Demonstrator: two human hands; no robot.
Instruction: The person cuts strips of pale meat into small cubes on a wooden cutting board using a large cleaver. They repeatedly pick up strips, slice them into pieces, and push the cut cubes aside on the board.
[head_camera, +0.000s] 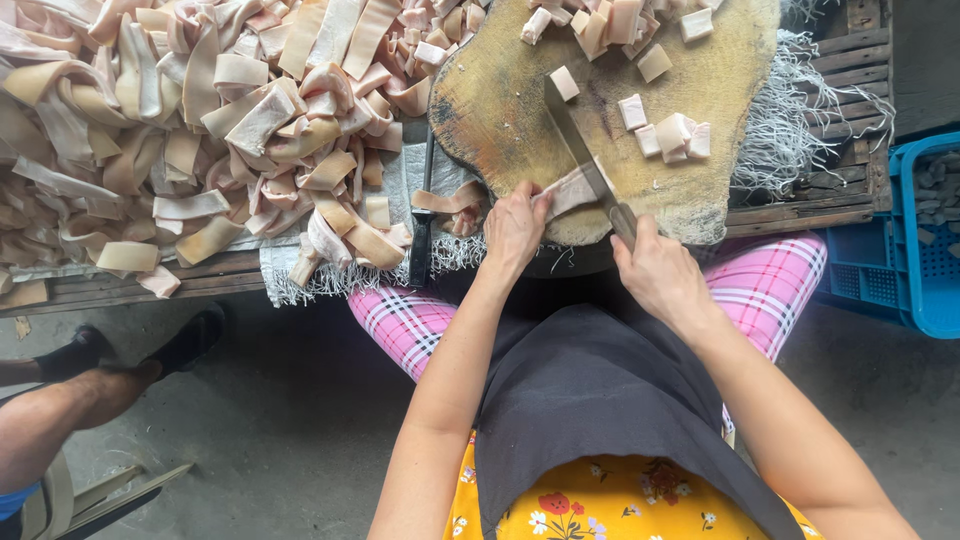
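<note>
Under both hands, a round wooden chopping block (500, 100) is being used as the cutting surface, resting on a slatted wooden worktop (840, 60). A strip of pale pork skin (572, 190) is being pinned to the block's near edge by the left hand (515, 228), fingers curled down and pinching the strip's end. A cleaver (578, 150) is being gripped by the right hand (655, 272), fingers wrapped tight round the handle, blade lying across the strip just beside the left fingertips. Beyond the blade, small cut squares of skin (668, 135) are being collected on the block's far side, well apart from the hands. To the left of the left hand, a big heap of uncut skin strips (200, 130) is being kept on the worktop over a frayed woven sack (300, 275). A dark-handled second knife (421, 235) is lying just left of the left hand, beside the block. A blue plastic crate (925, 240) is sitting far right of the right hand. Another person's leg and black shoe (185, 342) are being shown low at left, on the concrete floor (290, 430).
</note>
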